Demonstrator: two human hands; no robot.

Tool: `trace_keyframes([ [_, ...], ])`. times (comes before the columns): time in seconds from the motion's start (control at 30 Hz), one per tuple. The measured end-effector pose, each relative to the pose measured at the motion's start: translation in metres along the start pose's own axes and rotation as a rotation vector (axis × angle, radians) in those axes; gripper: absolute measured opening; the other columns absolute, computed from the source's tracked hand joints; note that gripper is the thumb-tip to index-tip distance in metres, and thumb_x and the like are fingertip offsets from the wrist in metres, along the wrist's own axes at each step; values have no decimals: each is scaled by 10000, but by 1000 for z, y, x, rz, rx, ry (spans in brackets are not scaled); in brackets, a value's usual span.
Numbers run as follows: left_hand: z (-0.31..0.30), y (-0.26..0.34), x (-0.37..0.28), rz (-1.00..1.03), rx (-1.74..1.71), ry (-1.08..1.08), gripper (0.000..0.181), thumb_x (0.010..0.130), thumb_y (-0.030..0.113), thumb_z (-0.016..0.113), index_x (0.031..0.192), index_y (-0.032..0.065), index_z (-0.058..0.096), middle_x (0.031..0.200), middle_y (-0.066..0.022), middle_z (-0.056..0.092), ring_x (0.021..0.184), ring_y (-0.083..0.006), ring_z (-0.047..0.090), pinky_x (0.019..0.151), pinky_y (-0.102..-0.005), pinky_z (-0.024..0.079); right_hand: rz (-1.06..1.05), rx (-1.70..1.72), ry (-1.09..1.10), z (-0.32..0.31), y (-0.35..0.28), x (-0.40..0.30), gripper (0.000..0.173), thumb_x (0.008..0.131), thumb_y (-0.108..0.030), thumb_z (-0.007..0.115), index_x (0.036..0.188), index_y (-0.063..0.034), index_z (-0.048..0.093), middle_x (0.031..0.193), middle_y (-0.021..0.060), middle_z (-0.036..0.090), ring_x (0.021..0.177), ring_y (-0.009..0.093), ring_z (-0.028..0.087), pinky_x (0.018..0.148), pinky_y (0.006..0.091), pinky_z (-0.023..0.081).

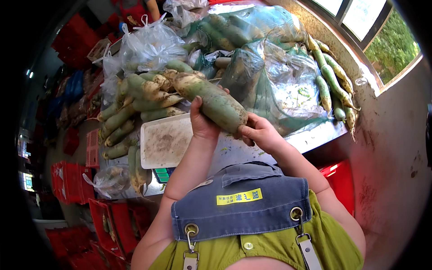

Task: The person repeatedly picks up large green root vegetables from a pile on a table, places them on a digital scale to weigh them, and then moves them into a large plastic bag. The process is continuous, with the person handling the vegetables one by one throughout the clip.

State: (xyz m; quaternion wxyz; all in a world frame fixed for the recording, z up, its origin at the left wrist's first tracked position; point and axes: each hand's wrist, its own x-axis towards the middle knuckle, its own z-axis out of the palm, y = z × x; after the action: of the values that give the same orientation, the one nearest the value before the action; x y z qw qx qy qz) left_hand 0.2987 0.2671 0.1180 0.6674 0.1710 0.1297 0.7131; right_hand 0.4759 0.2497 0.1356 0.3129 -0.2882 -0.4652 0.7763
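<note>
A large green radish (212,101), soiled with earth towards its pale end, is held up in both hands over the metal table (233,152). My left hand (206,118) cups it from below and the side, thumb on the near face. At its blunt green end, the fingers of my right hand (258,131) grip it. Just left of my left wrist lies the soiled white tray (165,141) of a weighing scale, whose green-lit display (162,174) is partly hidden by my forearm. A pile of green radishes (135,98) lies beyond the tray.
Green mesh and plastic bags of radishes (256,77) cover the far table. Loose radishes (330,74) lie along the right wall by the window. White plastic bags (148,44) stand at the back left. Red crates (111,226) stand on the floor. A person in a red apron (133,13) is behind.
</note>
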Motion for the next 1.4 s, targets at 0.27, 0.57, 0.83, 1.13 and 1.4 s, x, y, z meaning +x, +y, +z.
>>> trace_keyframes([
  [0.27, -15, 28, 0, 134, -76, -282, 757, 707, 478, 673, 1309, 98, 415, 1206, -146, 543, 1098, -322, 538, 976, -479, 412, -209, -402, 33, 31, -5, 1, 626, 837, 43, 554, 1402, 0, 289, 755, 56, 577, 623, 96, 525, 561, 248, 450],
  [0.57, -7, 45, 6, 212, 44, -243, 781, 691, 525, 620, 1314, 111, 396, 1076, -196, 545, 953, -337, 577, 791, -445, 505, -257, -353, -48, -3, -23, 24, 410, 819, 34, 501, 1223, -17, 554, 696, -10, 519, 609, 35, 458, 549, 198, 394],
  [0.83, -7, 49, 8, 218, 94, -261, 796, 689, 489, 614, 1336, 99, 363, 1078, -219, 535, 953, -337, 577, 787, -447, 515, -699, -1058, 107, 13, -43, 53, 540, 740, -265, 714, 1203, -36, 552, 1225, 197, 519, 1154, 352, 472, 971, 408, 387],
  [1.13, -21, 53, 11, 224, 62, -269, 786, 688, 435, 624, 1349, 114, 344, 1178, -205, 490, 1047, -344, 547, 854, -495, 497, -474, -636, -23, 56, -21, 74, 772, 802, -274, 683, 1361, 58, 267, 1298, 271, 435, 1219, 364, 448, 1009, 386, 363],
  [1.4, -19, 54, 7, 251, 138, -263, 795, 676, 453, 624, 1342, 116, 349, 1151, -204, 504, 1056, -344, 549, 872, -481, 486, -368, -384, -23, 59, -22, 79, 459, 919, -184, 538, 1280, 28, 351, 1157, 157, 501, 1086, 209, 484, 944, 321, 380],
])
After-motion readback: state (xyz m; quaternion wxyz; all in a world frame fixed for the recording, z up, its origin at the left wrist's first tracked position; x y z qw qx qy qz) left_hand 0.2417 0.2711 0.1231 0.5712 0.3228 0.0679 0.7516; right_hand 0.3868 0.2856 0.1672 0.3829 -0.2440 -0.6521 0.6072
